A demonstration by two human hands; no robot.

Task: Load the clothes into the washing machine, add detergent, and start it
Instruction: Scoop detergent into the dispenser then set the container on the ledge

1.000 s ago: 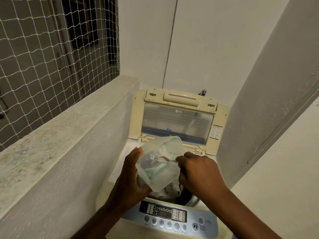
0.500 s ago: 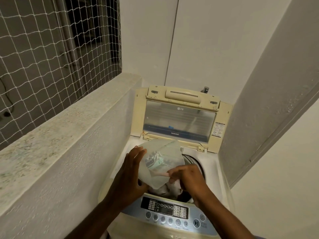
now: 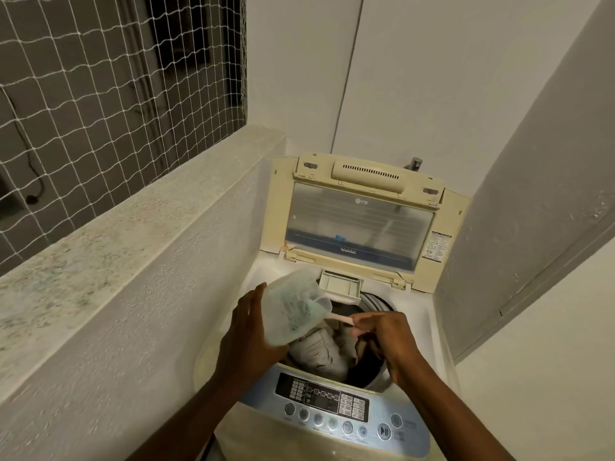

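A cream top-loading washing machine (image 3: 429, 331) stands with its lid (image 3: 359, 221) raised upright. Beige and dark clothes (image 3: 324, 354) lie in the drum. My left hand (image 3: 248, 341) grips a translucent plastic container of pale green detergent powder (image 3: 294, 309), tilted over the drum with its mouth facing right. My right hand (image 3: 386, 341) pinches a small pink scoop (image 3: 342, 318), whose tip sits at the container's mouth. A small detergent drawer (image 3: 341, 284) stands pulled out at the back rim of the drum. The control panel (image 3: 332, 407) with round buttons is nearest me.
A speckled stone ledge (image 3: 109, 247) with white netting (image 3: 100, 78) above it runs along the left. White walls close in behind and on the right. A metal tap (image 3: 414, 163) pokes up behind the lid.
Both hands and the container sank lower over the drum. The container tipped more toward the right, and my right hand drew the pink scoop out to the container's mouth.
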